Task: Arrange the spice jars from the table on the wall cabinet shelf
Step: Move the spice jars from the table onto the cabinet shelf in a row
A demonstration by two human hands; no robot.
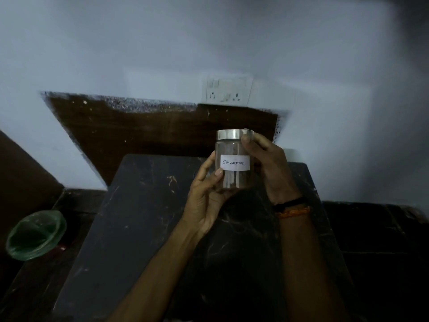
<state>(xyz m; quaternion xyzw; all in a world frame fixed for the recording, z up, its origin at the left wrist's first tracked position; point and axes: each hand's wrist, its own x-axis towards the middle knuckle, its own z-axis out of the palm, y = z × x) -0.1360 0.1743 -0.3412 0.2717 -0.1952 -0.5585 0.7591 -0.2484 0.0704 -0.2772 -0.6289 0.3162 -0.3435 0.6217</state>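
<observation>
Both hands [209, 201] hold cinnamon jar [233, 159] above dark table [139, 217].

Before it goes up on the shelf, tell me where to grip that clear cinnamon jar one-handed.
Grip the clear, steel-lidded cinnamon jar around its straight body below the lid, from the right. It is upright, the right hand already wraps that side, and the left hand only supports the base.

Jar [233, 159]: hanging mid-frame above the table [144, 217], between both hands.
Socket [228, 90]: sitting above it.
Bin [36, 234]: standing lower left.
</observation>
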